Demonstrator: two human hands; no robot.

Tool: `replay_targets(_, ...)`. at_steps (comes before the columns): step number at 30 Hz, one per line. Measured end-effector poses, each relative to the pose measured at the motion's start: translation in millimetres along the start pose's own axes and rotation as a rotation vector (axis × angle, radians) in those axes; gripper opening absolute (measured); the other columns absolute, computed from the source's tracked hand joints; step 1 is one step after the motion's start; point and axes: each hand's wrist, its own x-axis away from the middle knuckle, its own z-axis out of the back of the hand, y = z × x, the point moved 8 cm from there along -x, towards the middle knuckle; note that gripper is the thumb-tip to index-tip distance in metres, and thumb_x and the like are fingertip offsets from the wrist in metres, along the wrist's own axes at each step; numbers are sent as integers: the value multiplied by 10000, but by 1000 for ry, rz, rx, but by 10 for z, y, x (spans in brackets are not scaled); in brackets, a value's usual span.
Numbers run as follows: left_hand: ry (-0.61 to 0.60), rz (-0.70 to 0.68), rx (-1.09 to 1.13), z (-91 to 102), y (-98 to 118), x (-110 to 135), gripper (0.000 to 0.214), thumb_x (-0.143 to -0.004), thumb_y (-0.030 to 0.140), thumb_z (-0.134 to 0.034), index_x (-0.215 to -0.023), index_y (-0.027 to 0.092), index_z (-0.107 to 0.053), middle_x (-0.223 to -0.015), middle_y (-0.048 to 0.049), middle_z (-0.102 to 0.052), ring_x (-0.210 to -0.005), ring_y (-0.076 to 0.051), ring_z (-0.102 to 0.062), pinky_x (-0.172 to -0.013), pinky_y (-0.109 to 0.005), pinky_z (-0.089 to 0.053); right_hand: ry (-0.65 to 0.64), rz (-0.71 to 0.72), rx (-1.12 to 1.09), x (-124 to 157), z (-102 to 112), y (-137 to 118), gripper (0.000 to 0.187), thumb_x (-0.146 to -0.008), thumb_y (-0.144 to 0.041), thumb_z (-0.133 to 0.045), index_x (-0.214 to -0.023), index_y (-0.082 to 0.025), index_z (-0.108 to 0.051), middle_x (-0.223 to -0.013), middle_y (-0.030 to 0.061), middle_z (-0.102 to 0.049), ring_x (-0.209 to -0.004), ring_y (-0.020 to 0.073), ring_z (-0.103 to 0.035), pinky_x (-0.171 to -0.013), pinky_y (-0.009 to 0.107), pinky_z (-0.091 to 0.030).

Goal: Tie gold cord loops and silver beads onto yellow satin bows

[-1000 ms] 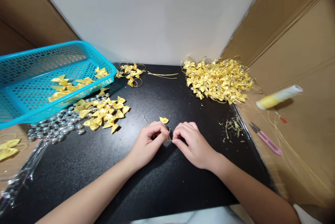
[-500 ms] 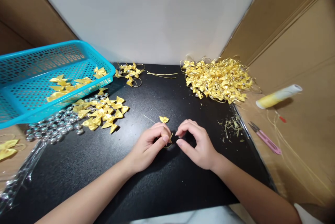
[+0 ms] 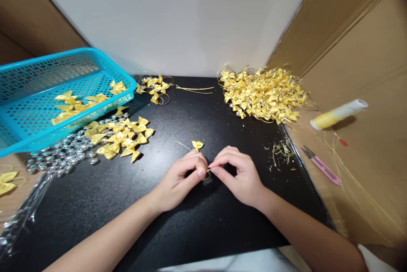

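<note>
Over the middle of the black board, my left hand (image 3: 186, 178) pinches a thin gold cord (image 3: 207, 174) between thumb and forefinger. A small loop of the cord shows at the fingertips. My right hand (image 3: 238, 174) is closed on the cord's short end, its thumb and forefinger pressed together close beside the left thumb. A yellow ribbon bow (image 3: 197, 145) pokes out just beyond my left fingers, its lower part hidden by them. A fine strand trails away to the left of it.
At left, a blue basket (image 3: 116, 68) holds yellow bows; silver beads (image 3: 60, 155) and loose bows (image 3: 127, 136) lie before it. Finished-looking corded bows (image 3: 263, 96) are heaped at back right. Pink-handled snips (image 3: 324, 170), thread scraps (image 3: 282, 153) and a yellow-white roll (image 3: 338, 115) are on the right.
My right thumb and forefinger have moved left and closed on the cord's end; they were apart before. My left hand keeps its pinch, and the view has shifted slightly.
</note>
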Motion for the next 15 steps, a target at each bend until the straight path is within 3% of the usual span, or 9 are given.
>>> replay_targets(3, 18, 42, -36, 43, -41, 24, 377, -995, 385, -435, -692, 178, -519, -659, 18, -510, -673, -127, -468, -696, -257, -377, 71, -12, -4, -3, 165, 5, 105, -868, -124, -624, -799, -200, -647, -739, -6, -646, -711, 137, -590, -708, 304, -440)
replay_targets(7, 43, 84, -84, 116, -64, 43, 370, -988, 372, -443, -679, 177, -499, -610, 36, -482, -593, -104, -434, -602, -223, -355, 296, -36, -10, 25, 523, 63, 120, -905, -136, -570, -821, -205, -620, -785, 0, -583, -755, 138, -550, -686, 277, -427)
replay_targets(9, 49, 120, -103, 133, -91, 48, 362, -983, 373, -443, -682, 176, -494, -595, 45, -460, -553, -95, -407, -555, -213, -335, 326, -36, -3, 27, 599, 88, 122, -913, -146, -563, -821, -208, -612, -788, 0, -569, -758, 140, -540, -692, 275, -425)
replay_targets(13, 12, 136, -149, 83, -107, 47, 326, -975, 342, -446, -704, 173, -512, -586, 49, -455, -531, -90, -396, -528, -206, -322, 166, -42, -10, -5, 441, 110, 33, -886, -199, -615, -909, -222, -619, -856, 20, -599, -814, 170, -561, -736, 304, -448)
replay_targets(15, -3, 88, -203, 49, -66, 36, 295, -968, 300, -458, -717, 168, -541, -598, 40, -487, -549, -93, -428, -555, -207, -340, -23, -60, 40, -4, 214, 114, 214, -820, -231, -709, -1016, -228, -623, -928, 37, -639, -871, 193, -579, -777, 332, -454)
